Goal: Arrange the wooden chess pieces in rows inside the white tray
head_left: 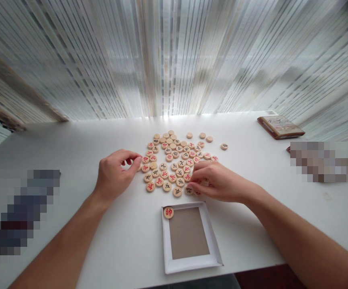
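Observation:
Many round wooden Chinese chess pieces [172, 177], marked with red or black characters, lie loosely spread on the white table. My left hand [115, 172] is at their left edge, thumb and forefinger closed together beside the red pieces; whether a piece is between them is hidden. At the lower right of the spread, my right hand [214, 180] reaches down with curled fingers among several pieces that it partly covers. What its fingertips hold, if anything, I cannot make out. Nearer to me is a shallow white box tray [192, 263], with one red-marked piece [168, 212] in its far left corner.
A flat boxed item [281, 127] lies at the far right, in front of a blurred patch [324, 161]. Another blurred patch [23, 212] covers something at the left. Striped curtains [161, 60] hang behind the table [116, 245]. Some pieces [224, 146] lie apart toward the back right.

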